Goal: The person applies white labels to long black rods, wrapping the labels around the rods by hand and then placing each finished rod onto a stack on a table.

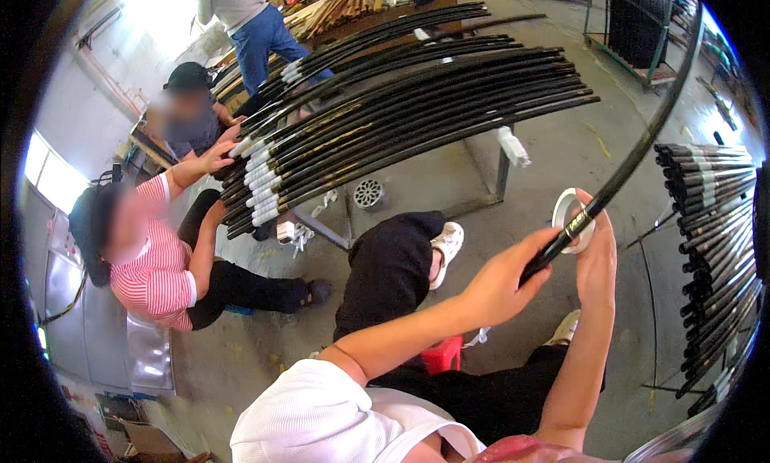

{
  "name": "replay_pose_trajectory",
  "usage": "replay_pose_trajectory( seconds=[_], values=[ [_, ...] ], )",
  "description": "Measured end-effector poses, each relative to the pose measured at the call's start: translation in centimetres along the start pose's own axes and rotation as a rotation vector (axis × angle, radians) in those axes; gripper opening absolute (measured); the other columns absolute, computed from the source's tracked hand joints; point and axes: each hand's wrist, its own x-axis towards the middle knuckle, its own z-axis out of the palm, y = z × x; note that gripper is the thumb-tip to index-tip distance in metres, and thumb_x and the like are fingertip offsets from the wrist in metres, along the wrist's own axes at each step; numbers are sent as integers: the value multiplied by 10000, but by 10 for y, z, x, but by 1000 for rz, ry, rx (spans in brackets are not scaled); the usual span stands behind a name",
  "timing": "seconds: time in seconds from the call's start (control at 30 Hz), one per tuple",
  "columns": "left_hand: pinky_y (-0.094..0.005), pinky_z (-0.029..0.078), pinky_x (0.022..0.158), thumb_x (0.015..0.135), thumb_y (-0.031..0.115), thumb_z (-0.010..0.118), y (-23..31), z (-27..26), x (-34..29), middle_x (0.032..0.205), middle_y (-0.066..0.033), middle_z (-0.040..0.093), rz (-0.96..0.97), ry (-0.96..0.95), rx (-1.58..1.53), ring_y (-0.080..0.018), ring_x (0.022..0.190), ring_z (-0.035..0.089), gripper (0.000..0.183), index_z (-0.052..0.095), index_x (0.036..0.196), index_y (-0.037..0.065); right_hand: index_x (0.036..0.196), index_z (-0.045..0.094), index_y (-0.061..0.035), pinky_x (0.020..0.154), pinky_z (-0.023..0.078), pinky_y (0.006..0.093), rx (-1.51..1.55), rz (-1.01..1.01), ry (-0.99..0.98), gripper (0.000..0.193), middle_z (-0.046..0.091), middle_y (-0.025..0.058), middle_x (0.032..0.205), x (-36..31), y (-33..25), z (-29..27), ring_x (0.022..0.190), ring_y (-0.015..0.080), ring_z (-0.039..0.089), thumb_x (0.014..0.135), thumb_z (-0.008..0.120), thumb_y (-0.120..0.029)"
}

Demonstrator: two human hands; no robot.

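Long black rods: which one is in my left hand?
The long black rod slanting up and right from your left hand, by the round white tape roll; the other rods are grouped, outside your grasp.

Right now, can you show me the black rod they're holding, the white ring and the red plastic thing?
Black rod (634, 160): head view, its middle stretch.
White ring (558, 209): head view, left of its rim.
Red plastic thing (442, 356): head view, visible middle.

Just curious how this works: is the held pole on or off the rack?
Off: the left hand grips the black pole, clear of the rack.
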Motion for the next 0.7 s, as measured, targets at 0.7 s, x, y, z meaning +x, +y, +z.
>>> replay_pose_trajectory(
  seconds=[0.7],
  values=[
    [-353,289,965,840,363,563,100,-99,-19,1293,-122,343,552,-570,-1131,-226,1162,361,535,405,1232,35,875,523,-5,745,373,241,-752,-244,107,88,471,29,979,18,63,18,853,121,460,811,524,-66]
  ],
)
